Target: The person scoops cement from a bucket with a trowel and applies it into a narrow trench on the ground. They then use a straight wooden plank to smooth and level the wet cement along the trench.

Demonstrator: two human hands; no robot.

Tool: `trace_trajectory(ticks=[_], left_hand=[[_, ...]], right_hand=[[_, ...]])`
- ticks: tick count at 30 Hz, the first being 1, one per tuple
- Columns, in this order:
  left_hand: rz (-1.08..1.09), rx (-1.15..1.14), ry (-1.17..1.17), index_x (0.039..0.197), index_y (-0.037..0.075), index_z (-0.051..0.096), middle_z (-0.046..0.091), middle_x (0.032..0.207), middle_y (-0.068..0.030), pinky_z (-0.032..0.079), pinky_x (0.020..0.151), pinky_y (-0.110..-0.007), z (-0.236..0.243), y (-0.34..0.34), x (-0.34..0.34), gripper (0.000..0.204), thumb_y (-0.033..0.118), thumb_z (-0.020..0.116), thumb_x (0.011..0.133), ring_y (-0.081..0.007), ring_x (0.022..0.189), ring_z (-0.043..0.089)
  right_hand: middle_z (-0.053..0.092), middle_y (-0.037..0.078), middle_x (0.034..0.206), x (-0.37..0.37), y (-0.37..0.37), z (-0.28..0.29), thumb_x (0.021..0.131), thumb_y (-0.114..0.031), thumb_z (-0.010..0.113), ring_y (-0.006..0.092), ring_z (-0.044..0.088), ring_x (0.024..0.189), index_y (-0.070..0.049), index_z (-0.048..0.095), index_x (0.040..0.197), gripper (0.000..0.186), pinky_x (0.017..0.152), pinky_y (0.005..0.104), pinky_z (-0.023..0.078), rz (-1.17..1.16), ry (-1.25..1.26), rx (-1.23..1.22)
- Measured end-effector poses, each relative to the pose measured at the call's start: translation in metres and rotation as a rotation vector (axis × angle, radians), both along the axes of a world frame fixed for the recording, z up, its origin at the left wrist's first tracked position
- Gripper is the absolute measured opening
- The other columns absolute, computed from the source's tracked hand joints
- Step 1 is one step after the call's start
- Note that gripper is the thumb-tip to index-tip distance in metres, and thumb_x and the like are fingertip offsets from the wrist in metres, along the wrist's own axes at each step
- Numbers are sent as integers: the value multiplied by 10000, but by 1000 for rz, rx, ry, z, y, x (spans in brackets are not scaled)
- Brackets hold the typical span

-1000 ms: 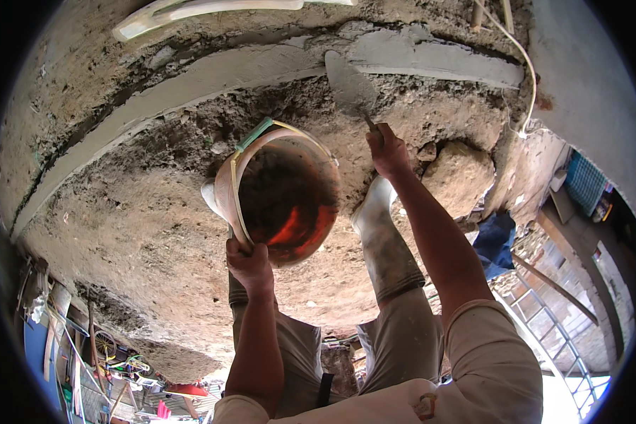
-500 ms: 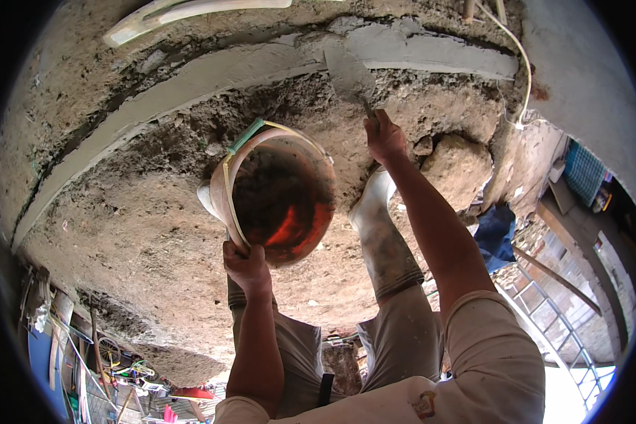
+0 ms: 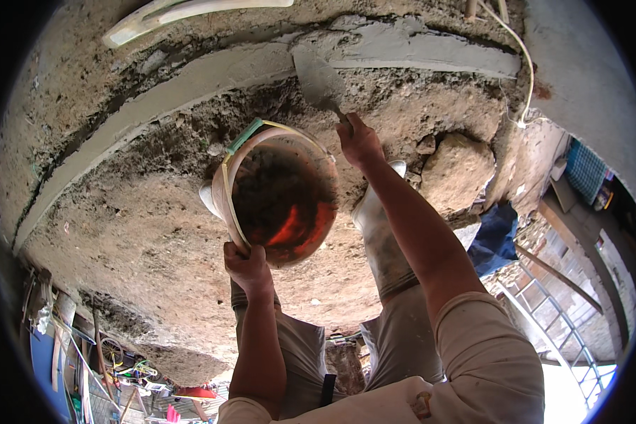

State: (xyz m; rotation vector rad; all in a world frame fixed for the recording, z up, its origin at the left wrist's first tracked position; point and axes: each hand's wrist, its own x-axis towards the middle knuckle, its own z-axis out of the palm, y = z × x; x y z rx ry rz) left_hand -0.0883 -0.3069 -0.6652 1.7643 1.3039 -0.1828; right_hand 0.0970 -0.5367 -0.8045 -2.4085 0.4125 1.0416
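Observation:
My left hand [image 3: 247,265] is closed on the lower left of an orange bucket [image 3: 311,230], at its rim and pale handle, which has a green grip at the top. Its inside looks dark, with a red-orange patch. My right hand [image 3: 359,141] grips the handle of a grey trowel [image 3: 316,78], its blade lying against a long band of grey mortar [image 3: 148,120]. My white boots [image 3: 374,208] stand on the rough dirt ground [image 3: 120,233], partly hidden by the bucket and my right arm.
Pale lengths [image 3: 184,13] lie along the top. A large stone [image 3: 456,169] and a dark blue cloth [image 3: 495,240] are at the right, with a cable [image 3: 526,63], a grey slab [image 3: 579,78] and a ladder [image 3: 558,328]. Assorted clutter, including a bicycle [image 3: 113,353], fills the lower left.
My right hand and the trowel blade have moved left along the mortar band. My left hand and the bucket have stayed nearly in place.

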Motion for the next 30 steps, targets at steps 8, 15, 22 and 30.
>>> trace_trajectory(ticks=[8, 15, 22, 30], left_hand=[[-6, -15, -24, 693, 85, 350, 354, 667, 19, 332, 559, -265, -6, 5, -8, 245, -15, 572, 719, -85, 619, 315], [-18, 13, 21, 694, 82, 356, 356, 659, 19, 344, 559, -273, -2, 5, -1, 244, -1, 584, 722, -90, 612, 322], [17, -28, -16, 694, 93, 354, 356, 658, 34, 334, 549, -250, -4, 6, -4, 241, -22, 564, 718, -73, 605, 319], [48, -66, -47, 689, 97, 358, 358, 669, 28, 321, 546, -255, -4, 7, -1, 226, -31, 544, 699, -76, 616, 318]], right_hand=[[650, 264, 1015, -17, -28, 0, 941, -453, 478, 484, 614, 954, -145, 509, 1201, 404, 823, 544, 490, -48, -108, -11], [662, 244, 1015, 0, -13, 34, 936, -437, 493, 466, 619, 983, -143, 522, 1214, 406, 852, 529, 485, -18, -20, -50], [658, 257, 1016, 28, -4, 57, 936, -394, 532, 463, 621, 968, -106, 555, 1208, 396, 825, 515, 493, 29, -26, -60], [664, 261, 973, 31, -5, 62, 935, -395, 529, 462, 631, 936, -116, 550, 1219, 398, 802, 514, 496, 57, -42, -83]])
